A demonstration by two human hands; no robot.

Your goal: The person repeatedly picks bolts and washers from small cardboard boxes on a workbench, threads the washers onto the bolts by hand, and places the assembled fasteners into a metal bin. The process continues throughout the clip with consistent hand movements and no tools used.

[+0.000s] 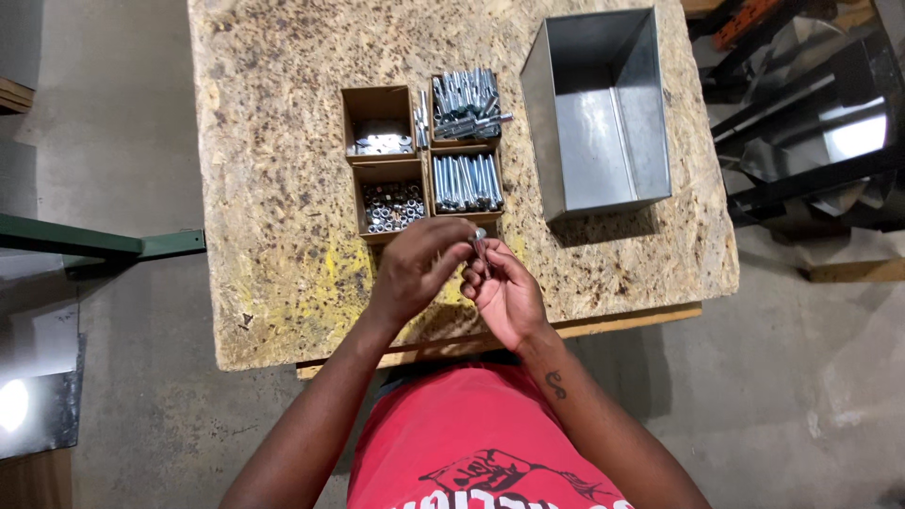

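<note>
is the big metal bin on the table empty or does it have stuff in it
Empty. The metal bin stands open-topped on the chipboard table, and its bare floor and inner walls show, with no bolts or other parts inside.

On the chipboard bench [283, 170] stand four small cardboard boxes of washers [379, 143], nuts [392, 205] and bolts [465, 181], beside an open grey metal bin [603, 184].

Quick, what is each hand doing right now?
Left hand: fingers closed on the top of a bolt.
Right hand: closed around the same bolt, holding it upright.
</note>
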